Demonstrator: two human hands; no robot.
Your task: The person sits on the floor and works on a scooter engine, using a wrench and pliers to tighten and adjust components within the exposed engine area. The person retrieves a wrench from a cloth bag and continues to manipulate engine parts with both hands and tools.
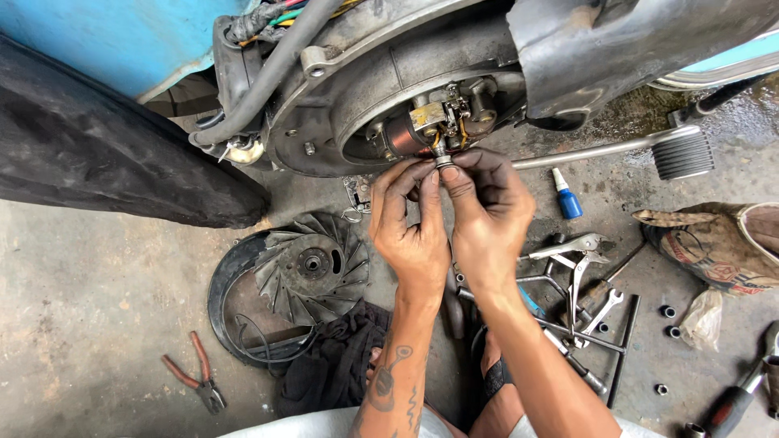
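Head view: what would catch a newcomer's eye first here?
Both hands meet at centre frame, the left hand and right hand pinching a small metal part just below the exposed stator coils inside the open engine casing. On the concrete floor to the lower left lies a finned flywheel fan, and to the right a scatter of wrenches.

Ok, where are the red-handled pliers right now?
In the head view, the red-handled pliers lie on the concrete floor at lower left, left of the finned flywheel and the dark rag, well away from both hands.
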